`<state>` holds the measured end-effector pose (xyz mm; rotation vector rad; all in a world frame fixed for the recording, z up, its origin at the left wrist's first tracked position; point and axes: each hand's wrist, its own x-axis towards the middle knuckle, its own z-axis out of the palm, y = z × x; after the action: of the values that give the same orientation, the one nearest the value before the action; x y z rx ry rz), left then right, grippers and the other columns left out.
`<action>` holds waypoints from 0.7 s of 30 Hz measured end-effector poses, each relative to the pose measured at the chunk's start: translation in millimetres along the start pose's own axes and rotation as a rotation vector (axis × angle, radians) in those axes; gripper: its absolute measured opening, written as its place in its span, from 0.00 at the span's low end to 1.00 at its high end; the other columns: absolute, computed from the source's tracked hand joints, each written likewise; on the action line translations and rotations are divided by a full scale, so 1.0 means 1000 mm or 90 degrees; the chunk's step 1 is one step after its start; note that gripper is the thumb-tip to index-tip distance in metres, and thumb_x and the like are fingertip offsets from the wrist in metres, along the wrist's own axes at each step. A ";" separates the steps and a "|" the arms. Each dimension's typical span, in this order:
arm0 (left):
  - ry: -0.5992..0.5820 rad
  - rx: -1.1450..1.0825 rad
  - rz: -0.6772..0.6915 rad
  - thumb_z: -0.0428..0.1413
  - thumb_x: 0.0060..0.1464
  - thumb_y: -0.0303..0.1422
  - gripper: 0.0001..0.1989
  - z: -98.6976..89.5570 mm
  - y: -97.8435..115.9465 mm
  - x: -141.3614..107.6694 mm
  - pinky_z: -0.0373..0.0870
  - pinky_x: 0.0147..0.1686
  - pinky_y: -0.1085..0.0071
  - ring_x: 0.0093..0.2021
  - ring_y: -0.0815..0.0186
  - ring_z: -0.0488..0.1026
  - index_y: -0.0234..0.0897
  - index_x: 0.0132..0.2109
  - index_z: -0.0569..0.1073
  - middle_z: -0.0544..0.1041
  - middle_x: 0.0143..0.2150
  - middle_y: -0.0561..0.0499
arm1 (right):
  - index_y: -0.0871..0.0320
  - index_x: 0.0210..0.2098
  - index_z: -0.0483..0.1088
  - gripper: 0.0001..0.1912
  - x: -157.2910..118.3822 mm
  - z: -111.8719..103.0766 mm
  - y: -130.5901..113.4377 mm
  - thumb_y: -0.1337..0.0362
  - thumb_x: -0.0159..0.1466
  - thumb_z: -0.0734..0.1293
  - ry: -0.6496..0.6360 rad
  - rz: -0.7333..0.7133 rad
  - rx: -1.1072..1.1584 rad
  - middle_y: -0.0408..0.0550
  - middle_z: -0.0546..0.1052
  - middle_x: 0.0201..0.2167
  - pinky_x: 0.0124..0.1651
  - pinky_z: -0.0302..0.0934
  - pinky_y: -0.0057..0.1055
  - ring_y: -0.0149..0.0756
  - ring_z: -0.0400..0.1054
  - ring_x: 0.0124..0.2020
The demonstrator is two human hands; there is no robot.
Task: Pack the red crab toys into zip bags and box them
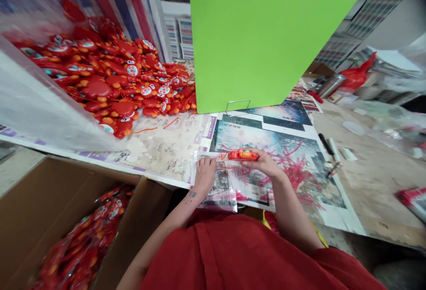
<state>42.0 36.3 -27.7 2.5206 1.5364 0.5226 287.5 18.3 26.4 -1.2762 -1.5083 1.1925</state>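
Observation:
A red and orange toy (242,155) is held in my right hand (262,164), its fingers closed around the right end. An orange cord hangs from the toy's left end, above a clear plastic bag (218,192). That bag lies flat at the table's front edge, and my left hand (205,172) rests on its upper left part with the fingers bent and close together. Whether those fingers pinch the film is too small to tell. Pink strips (296,170) are scattered over the printed sheet to the right of my right hand.
A heap of red toys (133,81) spills from a striped sack at left. Below it stands a cardboard box (143,201) with bagged toys. A tall green board (259,37) rises behind my hands. Markers (326,144) and plastic bags lie at right.

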 end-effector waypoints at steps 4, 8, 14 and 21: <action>0.040 -0.155 0.008 0.51 0.62 0.30 0.12 0.006 -0.004 -0.004 0.65 0.46 0.62 0.44 0.59 0.69 0.33 0.52 0.67 0.74 0.41 0.45 | 0.56 0.46 0.72 0.22 0.000 -0.004 -0.001 0.57 0.53 0.74 -0.042 0.013 -0.034 0.46 0.75 0.38 0.38 0.65 0.32 0.35 0.70 0.35; 0.052 -0.150 0.021 0.53 0.61 0.32 0.22 0.006 -0.005 -0.005 0.65 0.48 0.61 0.46 0.58 0.70 0.33 0.61 0.61 0.75 0.45 0.44 | 0.56 0.46 0.73 0.23 0.007 0.009 0.000 0.57 0.52 0.74 -0.049 -0.021 -0.068 0.49 0.75 0.42 0.44 0.65 0.35 0.39 0.70 0.40; 0.028 -0.080 0.165 0.46 0.63 0.26 0.15 0.004 -0.005 -0.009 0.62 0.48 0.61 0.47 0.59 0.67 0.41 0.54 0.69 0.74 0.46 0.46 | 0.56 0.49 0.70 0.23 0.026 0.040 0.012 0.55 0.56 0.71 0.020 -0.057 -0.054 0.49 0.76 0.44 0.50 0.65 0.39 0.41 0.71 0.44; 0.102 -0.098 0.088 0.52 0.61 0.39 0.10 -0.003 -0.005 -0.010 0.61 0.44 0.61 0.41 0.60 0.67 0.37 0.37 0.72 0.74 0.35 0.49 | 0.58 0.56 0.65 0.26 0.039 0.050 0.017 0.51 0.63 0.65 0.014 -0.062 -0.070 0.51 0.76 0.48 0.52 0.63 0.39 0.41 0.70 0.48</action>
<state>33.2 29.7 -28.8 2.5302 1.3189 0.8454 237.1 50.2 -1.1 -1.2678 -1.6201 1.0414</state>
